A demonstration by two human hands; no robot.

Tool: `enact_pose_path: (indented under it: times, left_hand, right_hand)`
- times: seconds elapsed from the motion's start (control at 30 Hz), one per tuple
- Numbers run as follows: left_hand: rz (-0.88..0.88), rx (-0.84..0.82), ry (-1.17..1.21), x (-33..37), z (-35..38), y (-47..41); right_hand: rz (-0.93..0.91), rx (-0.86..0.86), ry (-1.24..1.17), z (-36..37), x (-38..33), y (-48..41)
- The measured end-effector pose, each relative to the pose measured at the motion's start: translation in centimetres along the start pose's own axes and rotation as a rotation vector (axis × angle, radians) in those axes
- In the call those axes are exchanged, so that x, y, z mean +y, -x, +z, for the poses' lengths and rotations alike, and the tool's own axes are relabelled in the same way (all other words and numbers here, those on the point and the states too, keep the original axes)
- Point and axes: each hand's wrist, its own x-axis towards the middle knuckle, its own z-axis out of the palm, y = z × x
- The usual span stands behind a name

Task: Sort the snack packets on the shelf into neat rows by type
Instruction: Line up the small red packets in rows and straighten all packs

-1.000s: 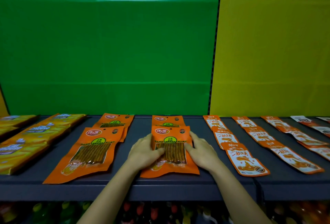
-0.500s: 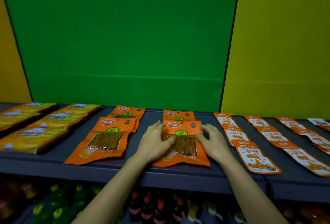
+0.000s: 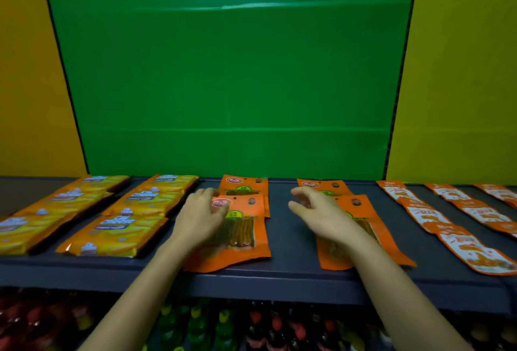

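Left hand [image 3: 200,217]: our fingers spread flat on the near-left orange packet [image 3: 237,234].
Right hand [image 3: 321,212]: fingers apart, above the right orange packet [image 3: 363,227].

Yellow packets [image 3: 117,227] are lying flat in two rows at the shelf [image 3: 285,275] left; orange stick-snack packets [image 3: 240,227] are overlapping in two middle rows; orange-and-white narrow packets [image 3: 425,216] are running in rows at right.

The yellow packets [image 3: 117,231] carry a white brand word too blurred to read, and print on the orange packets [image 3: 240,227] is illegible too.
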Motion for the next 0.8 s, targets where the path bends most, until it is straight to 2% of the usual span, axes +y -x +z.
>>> enact_pose_path:
  times: [0.13,0.2,0.33,0.47,0.8]
  left_hand:
    - [-0.122,-0.2,0.012,-2.7,0.0,-0.2]
    - [-0.112,-0.244,0.014,-3.1,0.6,-0.2]
    - [-0.022,-0.265,-0.041,-3.8,1.0,-0.7]
    - [0.04,-0.294,-0.075,-3.8,1.0,-0.8]
    - [0.076,-0.277,-0.069,-3.5,0.6,-0.3]
  right_hand:
    - [0.112,-0.061,-0.041,4.1,-2.7,-0.9]
    - [0.167,-0.054,-0.051,5.6,-3.2,-1.0]
    - [0.206,-0.011,0.052,7.5,-3.8,-1.0]
    - [0.24,0.004,0.051,7.8,-3.4,-1.3]
    - [0.22,0.01,0.093,8.2,-3.0,-1.2]
